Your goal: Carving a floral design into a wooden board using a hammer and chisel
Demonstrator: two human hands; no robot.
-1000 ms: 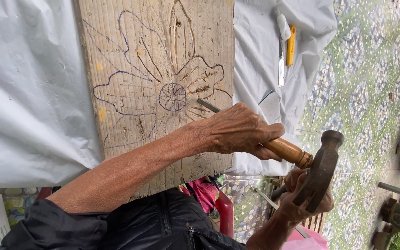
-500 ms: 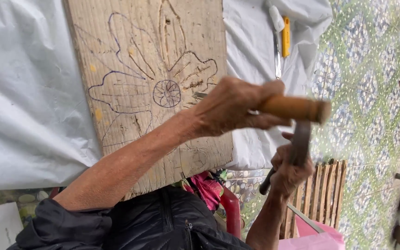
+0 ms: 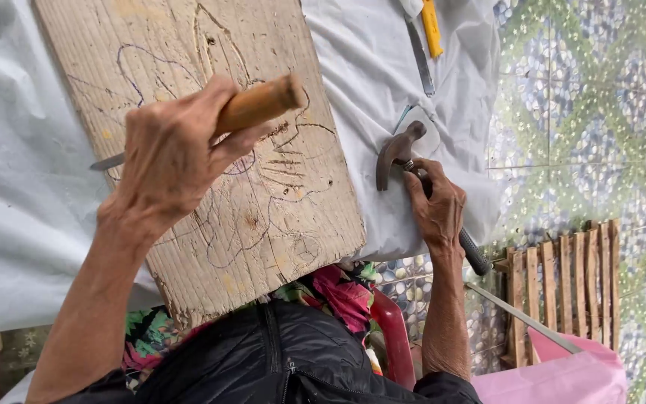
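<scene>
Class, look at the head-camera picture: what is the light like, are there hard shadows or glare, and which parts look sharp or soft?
Head view: soft, even daylight, no hard shadows, no glare; the white cloth looks bright. The left hand on the chisel and the right hand on the hammer look sharp; the board grain is crisp, and nothing is noticeably blurred.

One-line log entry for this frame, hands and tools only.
left hand: grips wooden-handled chisel above carved board | right hand: holds hammer resting on white sheet

A wooden-handled chisel point(image 3: 248, 112) is held raised over the board; the claw hammer point(image 3: 405, 153) rests gripped on cloth.
</scene>
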